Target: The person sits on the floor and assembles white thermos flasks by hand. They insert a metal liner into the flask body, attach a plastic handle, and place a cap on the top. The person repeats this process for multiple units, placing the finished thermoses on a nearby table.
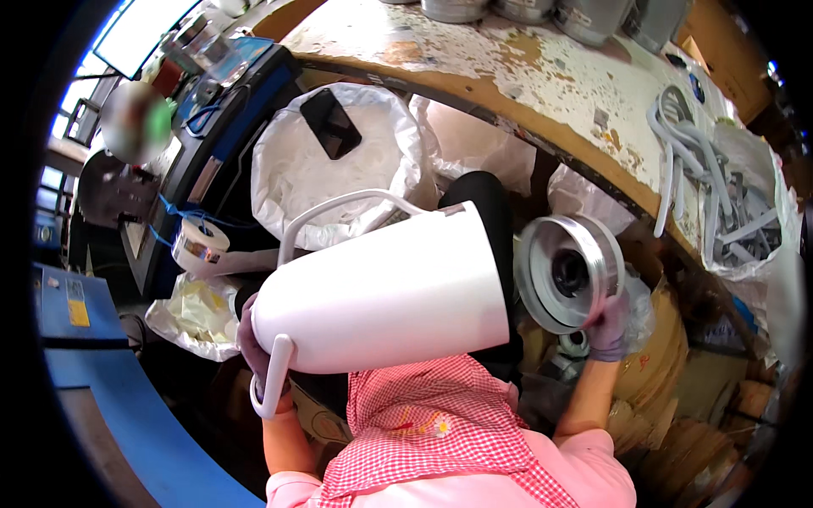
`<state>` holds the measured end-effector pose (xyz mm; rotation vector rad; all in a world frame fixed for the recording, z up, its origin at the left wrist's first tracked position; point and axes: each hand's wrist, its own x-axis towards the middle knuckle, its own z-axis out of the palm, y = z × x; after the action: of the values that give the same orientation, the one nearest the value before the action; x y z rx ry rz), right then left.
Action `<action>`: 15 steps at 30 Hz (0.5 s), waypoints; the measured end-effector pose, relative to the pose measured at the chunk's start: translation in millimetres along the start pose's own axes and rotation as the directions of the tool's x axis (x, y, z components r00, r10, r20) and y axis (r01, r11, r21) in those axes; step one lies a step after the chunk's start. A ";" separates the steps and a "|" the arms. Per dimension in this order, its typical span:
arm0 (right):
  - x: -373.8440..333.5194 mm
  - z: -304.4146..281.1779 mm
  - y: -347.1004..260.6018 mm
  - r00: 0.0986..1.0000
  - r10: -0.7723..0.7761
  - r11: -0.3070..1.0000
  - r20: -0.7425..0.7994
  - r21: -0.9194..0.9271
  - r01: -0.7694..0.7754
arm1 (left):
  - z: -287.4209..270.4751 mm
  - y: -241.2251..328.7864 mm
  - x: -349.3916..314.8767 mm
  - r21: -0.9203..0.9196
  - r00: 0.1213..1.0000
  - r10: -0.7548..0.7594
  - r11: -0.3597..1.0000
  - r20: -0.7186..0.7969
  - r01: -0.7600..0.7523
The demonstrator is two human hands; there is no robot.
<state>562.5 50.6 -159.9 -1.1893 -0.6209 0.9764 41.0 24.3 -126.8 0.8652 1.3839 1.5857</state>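
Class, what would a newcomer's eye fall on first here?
The large white vessel, slanting across the centre, with the left hand at its left end. Next, the round grey part in the right hand. Above, a black phone lies inside a white-lined container.

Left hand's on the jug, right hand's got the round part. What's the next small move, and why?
I'd probably ease the round part left with the right hand, toward the wide end of the jug. That end points toward the part, the two are apart, and the left hand supports the jug's other end.
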 end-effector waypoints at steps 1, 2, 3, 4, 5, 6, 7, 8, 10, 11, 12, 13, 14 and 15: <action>-0.9 31.4 -17.2 0.992 -0.026 0.992 0.120 -0.121 0.040 | 1.2 0.1 -2.0 0.052 0.999 0.043 0.998 0.022 -0.044; -4.5 60.5 -29.6 0.972 -0.058 0.972 0.230 -0.207 0.107 | 5.1 2.6 -4.3 0.105 0.995 0.095 0.990 0.038 -0.099; -10.3 85.5 -37.3 0.943 -0.085 0.952 0.321 -0.253 0.171 | 9.1 8.8 -5.8 0.146 0.989 0.136 0.979 0.059 -0.143; -13.5 104.2 -38.9 0.904 -0.137 0.924 0.405 -0.277 0.264 | 11.9 14.7 -8.9 0.186 0.982 0.175 0.965 0.075 -0.186; -14.7 113.4 -37.0 0.872 -0.167 0.907 0.461 -0.274 0.319 | 15.0 19.7 -12.2 0.224 0.973 0.212 0.948 0.093 -0.228; -17.3 121.5 -36.7 0.844 -0.196 0.894 0.499 -0.262 0.363 | 9.0 22.0 -12.7 0.353 0.948 0.287 0.880 0.138 -0.318; -18.2 127.2 -35.8 0.824 -0.204 0.891 0.529 -0.248 0.380 | -4.6 15.6 -14.8 0.360 0.952 0.273 0.881 0.138 -0.305; -20.6 127.8 -34.8 0.808 -0.219 0.886 0.547 -0.234 0.399 | -15.7 11.0 -15.5 0.369 0.954 0.260 0.881 0.146 -0.296; -23.3 126.7 -35.4 0.784 -0.248 0.879 0.569 -0.208 0.429 | -27.0 10.1 -12.0 0.403 0.957 0.160 0.881 0.241 -0.249; -24.8 126.0 -39.2 0.772 -0.258 0.876 0.581 -0.196 0.440 | -29.7 14.5 -8.2 0.537 0.929 0.119 0.787 0.350 -0.303; -24.0 126.3 -44.0 0.762 -0.260 0.877 0.593 -0.185 0.443 | -27.1 15.4 -2.6 0.497 0.913 0.074 0.819 0.402 -0.285; -25.3 126.4 -46.4 0.757 -0.259 0.887 0.599 -0.163 0.432 | -29.1 13.1 -2.4 0.388 0.944 0.099 0.894 0.316 -0.224; -22.1 127.0 -49.3 0.762 -0.236 0.907 0.604 -0.145 0.396 | -31.9 8.9 -1.6 0.264 0.967 0.108 0.950 0.229 -0.168; -16.2 128.5 -53.4 0.775 -0.184 0.939 0.605 -0.124 0.320 | -32.3 5.9 0.6 0.129 0.985 0.099 0.985 0.144 -0.118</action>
<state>463.7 93.8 -70.4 -0.9451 -1.3862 1.0596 10.8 11.4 -125.9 1.1290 1.3794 1.4944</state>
